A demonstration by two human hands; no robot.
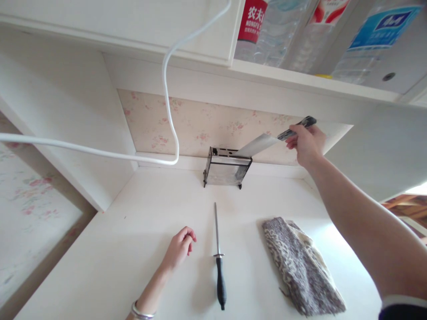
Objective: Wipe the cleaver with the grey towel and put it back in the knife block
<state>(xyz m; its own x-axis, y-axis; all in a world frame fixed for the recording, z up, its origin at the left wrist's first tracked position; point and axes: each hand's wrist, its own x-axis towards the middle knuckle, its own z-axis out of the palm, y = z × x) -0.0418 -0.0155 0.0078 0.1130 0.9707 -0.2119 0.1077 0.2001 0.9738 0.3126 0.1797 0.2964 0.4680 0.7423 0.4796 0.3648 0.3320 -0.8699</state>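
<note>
Your right hand [310, 140] has its grip closed around the black handle of the broad, silver-bladed knife [258, 145], up in front of the floral wallpaper [196, 122]. The knife slants down to your left, its blade end at the slotted top of the boxy, silver-and-black metal knife block [227, 172]; you cannot tell from this view how far, if at all, the tip is inside a slot. The block stands at the back of the white, smooth bench [100, 266].

Your left hand [179, 248], with a silver metal bracelet [142, 314] on its wrist, has its grip curled loosely closed. It is left of the long, thin sharpening steel with a black handle [220, 280], apart from it. That steel lies on the bench with its rod pointing at the block and its handle towards you. To its right you have the folded, grey-brown and cream patterned cloth [302, 266]. A thin white cable [171, 111] loops across your view at the left, and clear plastic bottles with red or blue labels [282, 26] are in the white cupboard overhead [300, 86].
</note>
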